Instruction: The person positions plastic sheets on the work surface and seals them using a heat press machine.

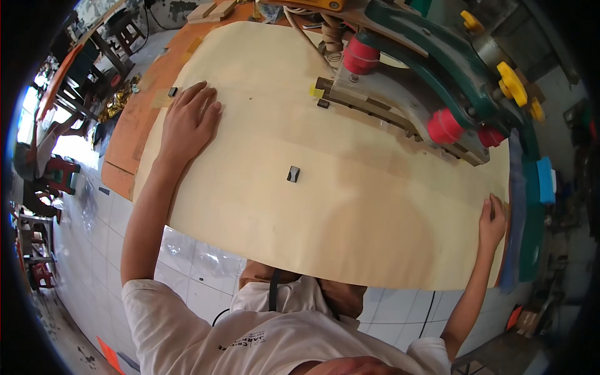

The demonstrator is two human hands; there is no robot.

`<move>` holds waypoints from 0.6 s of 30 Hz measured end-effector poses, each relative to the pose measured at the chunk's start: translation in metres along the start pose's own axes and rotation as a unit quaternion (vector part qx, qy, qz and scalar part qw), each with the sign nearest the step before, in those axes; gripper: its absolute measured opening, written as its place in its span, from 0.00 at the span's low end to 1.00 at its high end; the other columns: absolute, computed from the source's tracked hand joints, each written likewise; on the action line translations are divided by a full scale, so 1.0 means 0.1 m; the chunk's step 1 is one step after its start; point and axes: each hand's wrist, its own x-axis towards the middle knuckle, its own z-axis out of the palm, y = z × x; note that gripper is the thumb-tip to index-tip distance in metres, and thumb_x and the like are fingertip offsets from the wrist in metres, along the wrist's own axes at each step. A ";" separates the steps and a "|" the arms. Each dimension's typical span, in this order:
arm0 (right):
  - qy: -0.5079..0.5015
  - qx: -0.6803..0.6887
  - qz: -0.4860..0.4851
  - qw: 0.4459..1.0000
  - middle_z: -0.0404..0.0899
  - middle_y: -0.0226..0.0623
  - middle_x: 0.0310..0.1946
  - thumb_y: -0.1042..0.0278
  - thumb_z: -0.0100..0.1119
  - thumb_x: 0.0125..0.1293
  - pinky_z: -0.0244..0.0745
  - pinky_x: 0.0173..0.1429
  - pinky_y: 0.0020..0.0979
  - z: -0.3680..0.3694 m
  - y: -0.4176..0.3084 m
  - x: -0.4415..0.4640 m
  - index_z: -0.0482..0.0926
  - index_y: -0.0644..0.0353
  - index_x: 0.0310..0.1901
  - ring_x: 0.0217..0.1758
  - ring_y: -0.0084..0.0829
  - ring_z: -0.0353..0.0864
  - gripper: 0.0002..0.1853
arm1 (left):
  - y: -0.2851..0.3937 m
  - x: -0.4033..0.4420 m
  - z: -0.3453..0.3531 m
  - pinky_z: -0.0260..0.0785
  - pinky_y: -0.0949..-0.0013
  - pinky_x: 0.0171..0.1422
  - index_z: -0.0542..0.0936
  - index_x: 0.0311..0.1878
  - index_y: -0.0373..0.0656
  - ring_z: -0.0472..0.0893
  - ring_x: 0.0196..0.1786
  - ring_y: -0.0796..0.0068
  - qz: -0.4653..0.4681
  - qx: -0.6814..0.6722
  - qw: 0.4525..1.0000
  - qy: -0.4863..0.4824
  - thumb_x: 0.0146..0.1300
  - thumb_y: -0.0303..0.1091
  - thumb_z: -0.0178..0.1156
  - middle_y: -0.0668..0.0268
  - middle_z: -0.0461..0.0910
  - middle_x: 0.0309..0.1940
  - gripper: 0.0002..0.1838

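A large pale sheet covers most of the wooden table. My left hand lies on its upper left part, fingers spread, near a small dark block at the edge. At the sheet's right edge my right hand is closed, its fingers curled; what they hold, if anything, is too small to make out. Between the hands a small black-and-silver piece rests on the sheet. Another dark block sits beside the metal bar of the green machine.
The green machine with red rollers and yellow knobs overhangs the sheet at upper right. Orange-brown table surface shows at left. Stools stand on the tiled floor beyond.
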 end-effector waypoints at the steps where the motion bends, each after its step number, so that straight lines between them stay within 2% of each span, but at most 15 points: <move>1: 0.001 -0.011 -0.007 1.000 0.80 0.48 0.52 0.62 0.56 0.68 0.74 0.59 0.37 0.01 0.02 0.00 0.81 0.64 0.51 0.56 0.44 0.79 0.17 | 0.00 0.00 0.00 0.64 0.57 0.67 0.80 0.52 0.36 0.74 0.61 0.51 0.002 0.000 1.000 0.000 0.65 0.40 0.55 0.52 0.76 0.58 0.19; 13: 0.001 -0.010 -0.013 1.000 0.80 0.48 0.51 0.61 0.56 0.68 0.73 0.59 0.37 -0.01 -0.01 0.02 0.82 0.65 0.50 0.55 0.44 0.79 0.17 | 0.05 0.03 -0.02 0.66 0.58 0.64 0.80 0.50 0.35 0.76 0.57 0.53 -0.013 -0.016 1.000 -0.003 0.64 0.40 0.55 0.53 0.78 0.54 0.19; 18: 0.005 -0.002 -0.015 1.000 0.81 0.48 0.51 0.61 0.56 0.68 0.73 0.59 0.37 0.00 0.03 0.02 0.82 0.65 0.50 0.55 0.44 0.80 0.17 | 0.06 0.03 -0.04 0.66 0.58 0.64 0.79 0.53 0.35 0.75 0.59 0.51 -0.014 -0.014 1.000 -0.021 0.66 0.39 0.54 0.52 0.77 0.56 0.19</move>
